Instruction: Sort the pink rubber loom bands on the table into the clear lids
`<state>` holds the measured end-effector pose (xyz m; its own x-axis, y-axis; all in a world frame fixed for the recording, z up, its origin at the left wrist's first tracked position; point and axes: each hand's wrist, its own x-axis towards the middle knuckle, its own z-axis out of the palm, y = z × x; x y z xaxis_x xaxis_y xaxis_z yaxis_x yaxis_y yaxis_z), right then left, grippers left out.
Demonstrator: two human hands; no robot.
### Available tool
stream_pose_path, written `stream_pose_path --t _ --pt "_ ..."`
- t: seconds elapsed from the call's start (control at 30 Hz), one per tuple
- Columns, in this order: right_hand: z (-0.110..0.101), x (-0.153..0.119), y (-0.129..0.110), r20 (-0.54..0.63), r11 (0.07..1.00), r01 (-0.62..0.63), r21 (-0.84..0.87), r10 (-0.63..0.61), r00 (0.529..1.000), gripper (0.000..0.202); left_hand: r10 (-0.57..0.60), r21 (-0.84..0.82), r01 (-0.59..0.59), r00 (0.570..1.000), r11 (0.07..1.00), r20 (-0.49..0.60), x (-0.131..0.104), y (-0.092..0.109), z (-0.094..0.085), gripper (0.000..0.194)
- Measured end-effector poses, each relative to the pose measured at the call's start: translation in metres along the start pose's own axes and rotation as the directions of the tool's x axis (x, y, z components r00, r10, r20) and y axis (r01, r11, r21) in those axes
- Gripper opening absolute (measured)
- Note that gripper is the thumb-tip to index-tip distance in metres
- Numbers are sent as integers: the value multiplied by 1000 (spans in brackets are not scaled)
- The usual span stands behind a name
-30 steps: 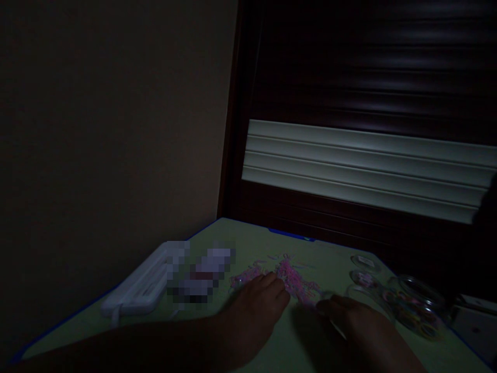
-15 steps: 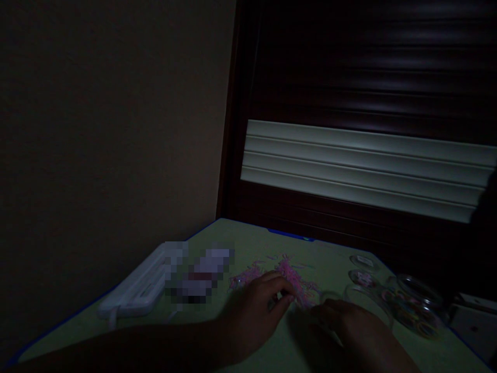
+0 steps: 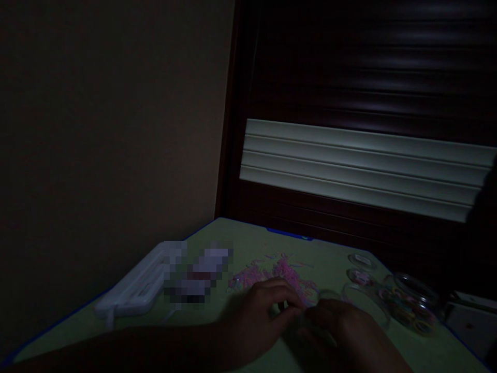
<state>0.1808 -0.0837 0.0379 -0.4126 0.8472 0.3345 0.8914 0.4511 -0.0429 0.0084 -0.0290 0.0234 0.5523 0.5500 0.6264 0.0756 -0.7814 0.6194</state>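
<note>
My left hand (image 3: 267,318) reaches in from the lower left, thumb and index finger closed in a pinch. Its fingertips meet those of my right hand (image 3: 345,329), which is also closed, with its fingers bent toward the left. Whatever lies between the fingertips is too dark and small to make out. Just beyond them a loose pile of small pink bands or strips (image 3: 288,274) lies on the table, with a second pink heap (image 3: 248,277) left of it. Close behind my right hand is a clear round dish or lid (image 3: 368,305), partly hidden by it.
A clear jar of coloured bands (image 3: 413,305) stands at the pale green table's (image 3: 233,233) right edge, near two small round containers, one clear (image 3: 362,261), one with pinkish contents (image 3: 360,277). Left are a long white device (image 3: 132,290) and a blurred-out object (image 3: 205,272). The room is dim.
My left hand has shifted slightly right and my right hand slightly left, so their fingertips, apart before, now meet. The piles stay much the same.
</note>
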Motion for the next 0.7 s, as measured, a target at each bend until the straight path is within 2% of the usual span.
stream_pose_path --t 0.2,0.37,0.7 --pt "-6 1 -1 35 999 5 -34 -3 999 28 9 -23 -9 1000 1000 -2 -2 -2 2 12" --pt "-5 0 3 35 998 -11 -54 13 999 27 -31 20 32 999 999 -30 -1 -3 1 11" --pt "-4 -1 7 24 997 -72 -19 72 997 28 -63 45 64 998 997 -20 1 -4 0 9"
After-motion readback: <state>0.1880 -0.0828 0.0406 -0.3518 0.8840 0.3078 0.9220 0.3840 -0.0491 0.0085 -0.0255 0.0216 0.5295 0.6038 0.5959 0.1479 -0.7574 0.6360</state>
